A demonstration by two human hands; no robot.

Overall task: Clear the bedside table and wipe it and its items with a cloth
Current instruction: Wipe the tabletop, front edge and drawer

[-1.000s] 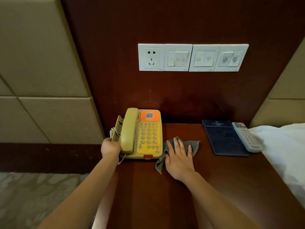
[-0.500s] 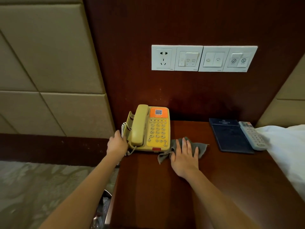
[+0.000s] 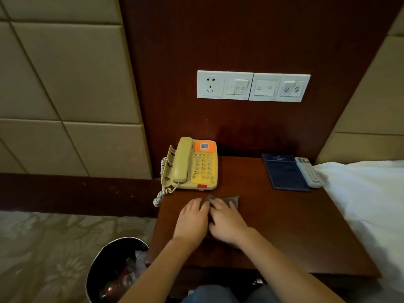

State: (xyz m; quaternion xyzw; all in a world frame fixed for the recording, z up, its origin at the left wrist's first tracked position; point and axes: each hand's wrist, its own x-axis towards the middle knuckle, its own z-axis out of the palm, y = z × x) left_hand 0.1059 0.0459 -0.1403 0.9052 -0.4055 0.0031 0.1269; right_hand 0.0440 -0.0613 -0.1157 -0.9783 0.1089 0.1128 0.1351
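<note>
The dark wooden bedside table [image 3: 288,228] holds a yellow telephone [image 3: 203,169] at its back left, its coiled cord hanging over the left edge. A small grey cloth [image 3: 233,200] lies bunched on the tabletop in front of the phone, mostly hidden under my hands. My left hand [image 3: 192,220] and my right hand [image 3: 228,223] sit side by side on it, fingertips curled into the fabric and gathering it. A dark blue folder [image 3: 284,174] and a white remote control [image 3: 309,173] lie at the back right.
White bed linen [image 3: 371,197] borders the table's right edge. A black waste bin [image 3: 109,265] with rubbish stands on the carpet at the table's left front. A white socket and switch panel [image 3: 253,86] is on the wall above.
My left hand let go of the phone's left side and came over to the cloth. My right hand pulled the cloth toward me, away from the phone, and it is now bunched.
</note>
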